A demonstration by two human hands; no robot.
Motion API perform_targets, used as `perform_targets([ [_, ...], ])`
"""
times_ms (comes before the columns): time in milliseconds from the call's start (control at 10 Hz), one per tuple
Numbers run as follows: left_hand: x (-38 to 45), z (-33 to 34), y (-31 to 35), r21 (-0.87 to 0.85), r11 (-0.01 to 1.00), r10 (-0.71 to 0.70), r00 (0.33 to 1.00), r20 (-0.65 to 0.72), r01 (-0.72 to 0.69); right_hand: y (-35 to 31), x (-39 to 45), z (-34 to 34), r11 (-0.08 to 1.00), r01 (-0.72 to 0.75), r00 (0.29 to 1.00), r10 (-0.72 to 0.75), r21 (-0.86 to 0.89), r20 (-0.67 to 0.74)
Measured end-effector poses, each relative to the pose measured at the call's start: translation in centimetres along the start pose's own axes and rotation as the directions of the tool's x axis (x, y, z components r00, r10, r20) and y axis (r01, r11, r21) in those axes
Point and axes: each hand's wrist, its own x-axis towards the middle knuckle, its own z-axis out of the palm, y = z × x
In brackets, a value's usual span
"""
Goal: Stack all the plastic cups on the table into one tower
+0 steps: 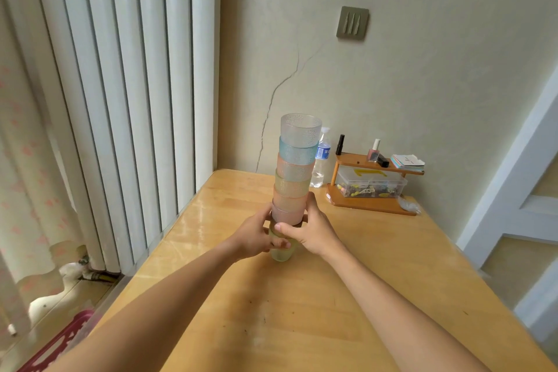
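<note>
A tower of several nested plastic cups (297, 166) stands upright on the wooden table (302, 311), leaning slightly. The top cup is clear, then blue, pink, green and more pink ones below; a pale green cup (282, 254) forms the base on the table. My left hand (256, 235) wraps the lower part of the tower from the left. My right hand (311, 229) grips the same lower part from the right, thumb across the front. The fingers hide the join between the base cup and the cups above.
At the back right of the table stands a small wooden shelf (371, 187) with a clear box, nail polish and cards. A water bottle (321, 160) is just behind the tower. A white radiator (120, 100) lines the left side; the wall is behind.
</note>
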Motion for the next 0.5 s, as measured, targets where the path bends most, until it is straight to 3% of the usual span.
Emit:
perform_targets([
  [300,-0.4,0.5,0.7,0.04,0.999,-0.024,1.0,-0.015,0.024,-0.1,-0.5,0.1,0.999,-0.034,0.999,0.034,0.019,0.018],
  [500,-1.7,-0.9,0.8,0.15,0.987,-0.061,0.998,-0.005,0.061,-0.5,-1.5,-1.0,0.984,-0.059,0.997,0.05,0.167,0.06],
])
